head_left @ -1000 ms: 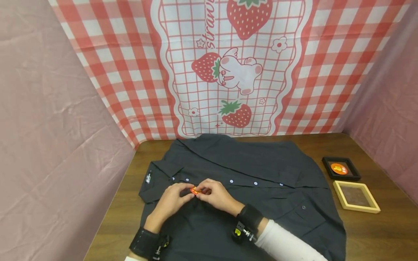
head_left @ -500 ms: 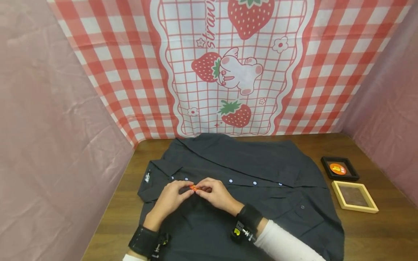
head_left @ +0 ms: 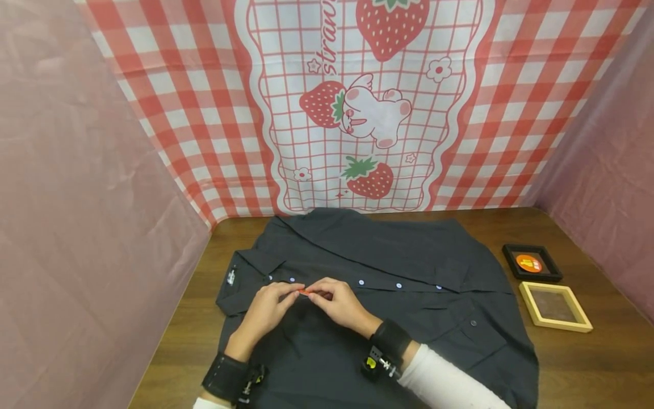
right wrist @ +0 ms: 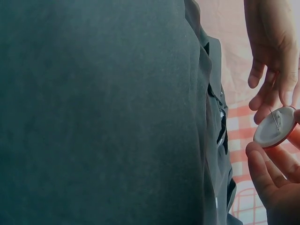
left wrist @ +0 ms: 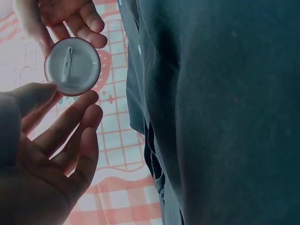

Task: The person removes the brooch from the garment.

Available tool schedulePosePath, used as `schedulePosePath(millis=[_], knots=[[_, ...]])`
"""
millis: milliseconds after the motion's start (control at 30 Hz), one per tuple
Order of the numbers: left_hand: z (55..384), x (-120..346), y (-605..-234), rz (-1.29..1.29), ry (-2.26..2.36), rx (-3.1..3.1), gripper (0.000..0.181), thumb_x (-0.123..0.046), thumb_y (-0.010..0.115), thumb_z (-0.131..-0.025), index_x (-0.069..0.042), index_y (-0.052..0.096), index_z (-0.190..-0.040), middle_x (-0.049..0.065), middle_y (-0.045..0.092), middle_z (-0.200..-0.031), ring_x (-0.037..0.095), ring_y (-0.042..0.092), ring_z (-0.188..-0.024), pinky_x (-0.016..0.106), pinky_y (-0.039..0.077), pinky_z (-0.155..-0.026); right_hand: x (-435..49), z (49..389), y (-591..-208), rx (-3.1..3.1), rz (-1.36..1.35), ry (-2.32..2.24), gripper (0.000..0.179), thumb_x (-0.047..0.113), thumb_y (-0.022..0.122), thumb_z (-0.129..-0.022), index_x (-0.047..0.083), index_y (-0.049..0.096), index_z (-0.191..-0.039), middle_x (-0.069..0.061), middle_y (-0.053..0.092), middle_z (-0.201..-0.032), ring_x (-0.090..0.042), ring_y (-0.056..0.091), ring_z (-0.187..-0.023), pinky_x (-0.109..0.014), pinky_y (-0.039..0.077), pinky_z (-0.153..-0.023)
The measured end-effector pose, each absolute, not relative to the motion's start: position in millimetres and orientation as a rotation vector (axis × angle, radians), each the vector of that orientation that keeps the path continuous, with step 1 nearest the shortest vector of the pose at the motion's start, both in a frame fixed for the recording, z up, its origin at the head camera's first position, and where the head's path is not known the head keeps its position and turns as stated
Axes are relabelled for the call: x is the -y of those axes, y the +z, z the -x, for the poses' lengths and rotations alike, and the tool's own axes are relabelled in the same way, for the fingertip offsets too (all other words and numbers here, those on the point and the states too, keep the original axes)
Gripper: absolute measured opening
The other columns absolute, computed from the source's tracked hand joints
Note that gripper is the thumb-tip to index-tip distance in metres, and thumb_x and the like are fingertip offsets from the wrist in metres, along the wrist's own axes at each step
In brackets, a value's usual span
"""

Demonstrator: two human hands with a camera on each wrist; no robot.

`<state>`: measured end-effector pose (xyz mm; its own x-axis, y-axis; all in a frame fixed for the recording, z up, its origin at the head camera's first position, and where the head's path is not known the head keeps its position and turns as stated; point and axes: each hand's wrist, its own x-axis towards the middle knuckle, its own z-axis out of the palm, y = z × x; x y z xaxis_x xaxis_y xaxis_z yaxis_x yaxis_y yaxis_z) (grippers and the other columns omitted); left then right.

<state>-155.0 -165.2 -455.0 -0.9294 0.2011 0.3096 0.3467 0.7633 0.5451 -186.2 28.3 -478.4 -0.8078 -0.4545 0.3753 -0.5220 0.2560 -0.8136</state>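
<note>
Gingham cloth: a red-and-white strawberry-print cloth (head_left: 368, 108) hangs across the upper middle of the head view.
Pink drapes: 1 drape (head_left: 102, 199) fills the left side, another (head_left: 608, 187) the upper right.
Wooden table: the brown tabletop (head_left: 174, 352) spans the lower part of the frame.
Dark shirt: a charcoal button-up shirt (head_left: 409, 309) lies spread on the table, lower centre, collar towards the left; 5 pale buttons show along its front.
Hands: the left hand (head_left: 267, 309) and right hand (head_left: 346, 307), at lower centre above the shirt, pinch opposite edges of 1 badge between thumb and fingers.
Wrist straps: 2 black straps, 1 on the left wrist (head_left: 226, 379), 1 on the right (head_left: 390, 343).
Frames: at right, a black frame (head_left: 539, 277) holds an orange round badge (head_left: 528, 263); a pale-yellow frame (head_left: 562, 326) lies just below it.
Pin-back button badge: the held badge (left wrist: 83, 65) is round and red-rimmed, at upper left of the left wrist view, its pale back towards that camera.
Safety pin: on that back, the pin (left wrist: 67, 69) has its thin needle angled away from the bar.
</note>
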Motion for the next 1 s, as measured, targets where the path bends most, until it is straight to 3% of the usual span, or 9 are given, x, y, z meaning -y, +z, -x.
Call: schedulePosePath(millis=[600, 1000], knots=[[152.9, 162.5, -453.0, 0.397, -0.966, 2.726, 0.019, -0.019, 0.068, -0.090, -0.013, 0.076, -0.107, 0.004, 0.075, -0.106, 0.024, 0.068, -0.103, 0.047, 0.052, -0.090, -27.7, 185.1, -481.4, 2.440, -0.905, 1.659, 0.021, -0.001, 0.070, -0.084, 0.003, 0.073, -0.104, -0.011, 0.071, -0.097, -0.017, 0.068, -0.082, -0.019, 0.054, -0.070], [152.8, 161.1, -454.8, 0.398, -0.984, 2.694, 0.018, -0.018, 0.069, -0.090, -0.011, 0.076, -0.105, 0.005, 0.076, -0.103, 0.024, 0.071, -0.100, 0.044, 0.054, -0.086, -27.7, 184.0, -481.0, 2.405, -0.889, 1.618, 0.019, -0.003, 0.071, -0.081, 0.004, 0.074, -0.099, -0.009, 0.070, -0.089, -0.011, 0.065, -0.076, -0.019, 0.055, -0.067]])
